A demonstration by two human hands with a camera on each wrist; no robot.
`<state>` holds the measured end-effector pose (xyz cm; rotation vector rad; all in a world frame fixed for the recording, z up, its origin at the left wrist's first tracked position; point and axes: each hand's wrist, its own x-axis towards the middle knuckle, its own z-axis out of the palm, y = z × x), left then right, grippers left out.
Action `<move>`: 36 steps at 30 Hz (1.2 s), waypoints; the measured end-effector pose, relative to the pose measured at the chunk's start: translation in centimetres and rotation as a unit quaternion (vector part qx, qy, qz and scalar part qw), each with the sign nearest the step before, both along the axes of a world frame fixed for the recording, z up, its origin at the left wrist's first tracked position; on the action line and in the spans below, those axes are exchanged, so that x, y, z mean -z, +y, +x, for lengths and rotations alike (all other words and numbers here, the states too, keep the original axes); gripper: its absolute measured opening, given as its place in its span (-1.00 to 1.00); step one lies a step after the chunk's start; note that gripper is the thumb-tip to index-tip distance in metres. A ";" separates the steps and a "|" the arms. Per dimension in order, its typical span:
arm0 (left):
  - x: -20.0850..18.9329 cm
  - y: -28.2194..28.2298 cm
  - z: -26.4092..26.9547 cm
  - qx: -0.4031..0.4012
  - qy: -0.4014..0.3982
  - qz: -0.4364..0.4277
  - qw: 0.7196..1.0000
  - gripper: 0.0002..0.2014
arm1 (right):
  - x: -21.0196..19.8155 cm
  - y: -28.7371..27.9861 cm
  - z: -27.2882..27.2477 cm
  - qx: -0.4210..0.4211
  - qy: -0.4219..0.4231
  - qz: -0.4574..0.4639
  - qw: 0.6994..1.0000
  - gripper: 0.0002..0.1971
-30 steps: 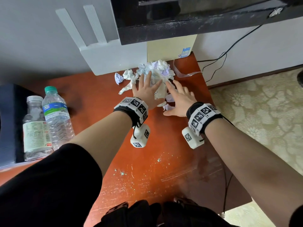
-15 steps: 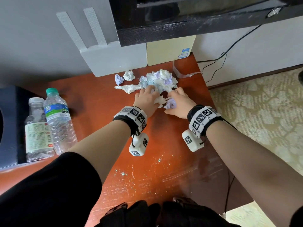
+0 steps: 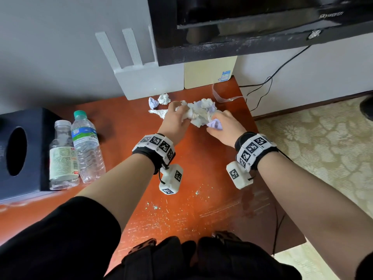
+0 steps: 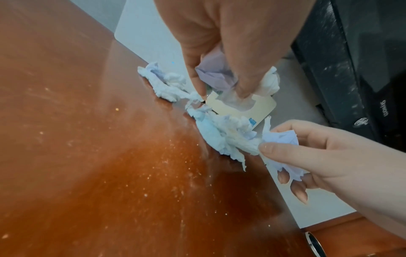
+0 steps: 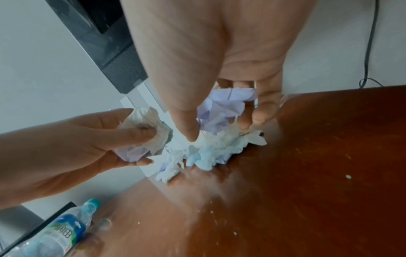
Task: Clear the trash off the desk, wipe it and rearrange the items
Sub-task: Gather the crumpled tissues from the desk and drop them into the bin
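Left hand: the left hand (image 3: 175, 119) is curled round a wad of white tissue and lilac paper (image 5: 144, 139), thumb pressed into it, at the left end of the heap.
Right hand: the right hand (image 3: 225, 128) has its fingers bent over a crumpled lilac paper ball (image 3: 215, 124), thumb on one side and fingertips on the other, at the heap's near right edge.
Trash heap: a pile of crumpled tissues (image 3: 198, 113), white with pale blue and lilac bits, lies on the desk between the two hands, at the back near the wall.
Loose scraps: two small paper balls, one lilac (image 3: 153, 102) and one white (image 3: 163, 98), sit just left of the heap, close to the white box; a twisted white tissue strip (image 3: 158, 112) lies just in front of them, beside the left hand.
Desk: the reddish-brown desk (image 3: 201, 199) shows pale crumbs and scuff marks on the near part.
Bottles: a clear plastic water bottle with a green cap (image 3: 87, 146) stands upright on the left, touching a second clear bottle without a cap (image 3: 62, 156).
Tissue box: a dark tissue box (image 3: 20, 152) with an oval opening stands just left of the bottles.
Back of desk: a white box (image 3: 149, 81) and a cream-coloured box (image 3: 207, 75) stand against the wall, under a black television (image 3: 252, 27).
Strip: a clear plastic strip (image 3: 220, 97) lies at the far right corner.
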<state>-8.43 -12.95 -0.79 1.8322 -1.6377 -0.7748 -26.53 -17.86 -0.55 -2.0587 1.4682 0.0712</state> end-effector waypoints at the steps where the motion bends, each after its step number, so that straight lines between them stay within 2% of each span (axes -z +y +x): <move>1: -0.5 0.3 0.0 -0.002 0.001 0.003 1.000 -0.63 | -0.5 0.1 0.1 0.002 -0.002 -0.003 1.000 -0.62; 10: -3.4 4.3 0.4 -0.010 -0.001 0.011 1.000 -0.61 | -5.3 2.8 0.6 -0.002 -0.044 -0.063 0.997 -0.77; 17: -5.3 7.6 0.8 -0.011 -0.006 0.014 1.000 -0.56 | -7.5 5.7 1.0 -0.001 -0.050 -0.087 0.995 -0.78; 21: -6.0 9.6 0.7 -0.001 -0.006 0.008 1.000 -0.60 | -8.4 7.9 1.2 -0.001 -0.037 -0.101 0.994 -0.77; 25: -6.5 11.3 0.9 0.008 -0.007 -0.011 1.000 -0.64 | -9.2 10.5 1.3 0.007 -0.042 -0.122 0.992 -0.83; 30: -7.1 14.3 1.3 0.031 0.001 -0.021 0.999 -0.66 | -9.9 14.3 1.2 0.046 -0.052 -0.141 0.988 -0.81; 36: -7.3 19.7 1.7 0.078 0.008 -0.032 0.996 -0.64 | -9.9 21.4 1.1 0.100 -0.067 -0.163 0.979 -0.84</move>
